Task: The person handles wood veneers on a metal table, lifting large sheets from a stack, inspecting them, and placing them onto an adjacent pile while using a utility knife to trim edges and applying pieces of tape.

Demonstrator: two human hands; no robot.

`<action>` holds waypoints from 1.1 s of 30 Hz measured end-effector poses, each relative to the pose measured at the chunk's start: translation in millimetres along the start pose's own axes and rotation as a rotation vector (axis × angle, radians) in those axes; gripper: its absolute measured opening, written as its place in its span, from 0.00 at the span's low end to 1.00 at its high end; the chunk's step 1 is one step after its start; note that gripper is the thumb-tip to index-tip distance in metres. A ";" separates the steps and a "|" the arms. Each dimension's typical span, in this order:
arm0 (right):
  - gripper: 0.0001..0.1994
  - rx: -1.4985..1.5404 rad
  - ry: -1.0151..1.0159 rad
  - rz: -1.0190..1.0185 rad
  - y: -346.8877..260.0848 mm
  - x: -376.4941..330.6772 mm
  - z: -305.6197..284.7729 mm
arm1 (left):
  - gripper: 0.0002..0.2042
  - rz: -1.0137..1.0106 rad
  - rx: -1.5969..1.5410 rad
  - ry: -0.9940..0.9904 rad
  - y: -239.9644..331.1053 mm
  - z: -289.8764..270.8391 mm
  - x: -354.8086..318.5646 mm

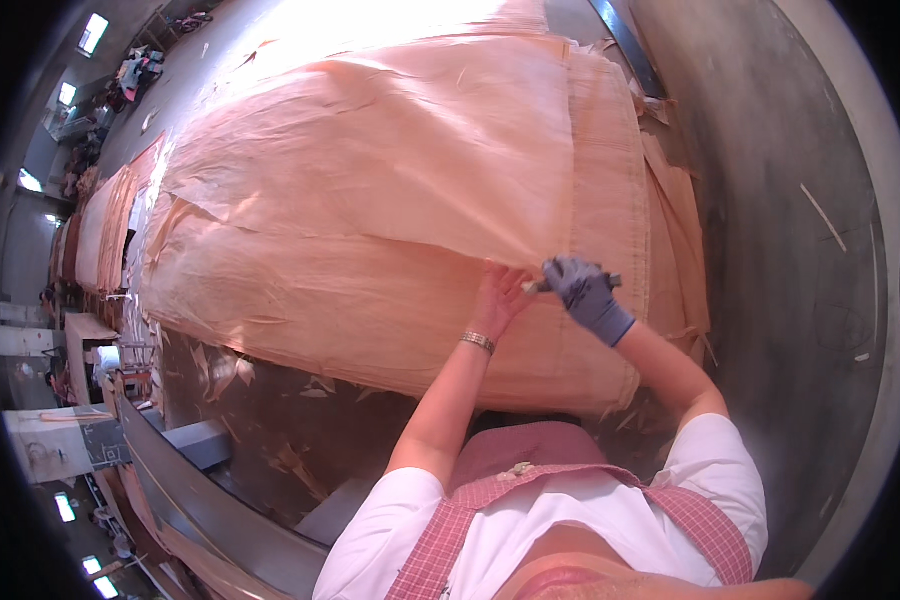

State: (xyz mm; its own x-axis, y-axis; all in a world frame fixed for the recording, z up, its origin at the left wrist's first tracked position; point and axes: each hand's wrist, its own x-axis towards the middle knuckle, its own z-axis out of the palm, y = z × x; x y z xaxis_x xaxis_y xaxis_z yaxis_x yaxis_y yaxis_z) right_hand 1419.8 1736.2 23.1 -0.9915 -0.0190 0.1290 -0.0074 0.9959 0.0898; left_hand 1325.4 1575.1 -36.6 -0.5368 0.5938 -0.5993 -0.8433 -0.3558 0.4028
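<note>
A big stack of thin, pale orange wood veneer sheets (370,180) lies in front of me. My bare left hand (498,295), with a metal bracelet on the wrist, presses flat on the top sheet near its right edge. My right hand (585,292) wears a grey glove and is closed around a small light-coloured tool (536,286), whose tip touches the sheet just beside my left fingers. A narrower veneer strip (610,150) runs along the right side of the stack.
Torn veneer scraps (300,460) litter the dark floor below the stack. A grey concrete floor (790,200) spreads to the right. A metal rail (200,500) crosses the lower left. More veneer piles (100,225) stand at the far left.
</note>
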 end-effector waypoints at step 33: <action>0.06 0.435 -0.161 0.007 20.4 -115.2 -46.8 | 0.14 0.074 0.273 0.269 -73.9 -28.3 -199.3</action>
State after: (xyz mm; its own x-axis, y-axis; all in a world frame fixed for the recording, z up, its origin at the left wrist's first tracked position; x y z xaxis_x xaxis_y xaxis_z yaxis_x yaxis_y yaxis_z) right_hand 1539.9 1754.6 56.3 -0.9990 -0.0327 -0.0300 -0.0207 0.9409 -0.3380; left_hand 1494.0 1462.7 33.5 -0.6143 0.3506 -0.7069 -0.7834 -0.1640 0.5995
